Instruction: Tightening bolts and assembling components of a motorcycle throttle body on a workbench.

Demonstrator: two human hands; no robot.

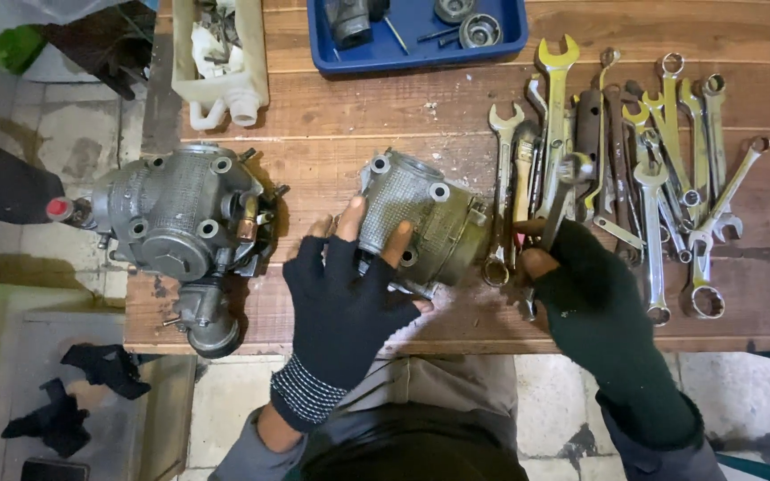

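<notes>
The left hand, in a black fingerless glove, rests on the near side of a grey cast-metal housing that lies on its side near the front edge of the wooden table; its grip is closed over the casting, fingers spread across the ribbed face. The right hand, in a dark green glove, sits just beside the housing, its grip closed on a chrome wrench at the near end of the spread. The step in hand appears to be tool selection while the casting is steadied. The next move calls for matching the wrench jaw to a fastener on the housing, with the left hand holding the part against rotation. To the left, a larger grey engine assembly overhangs the table edge, apart from the housing. To the right, a row of open-end and ring spanners lies fanned out. At the far edge stand a blue tray of small parts and a white plastic container.
</notes>
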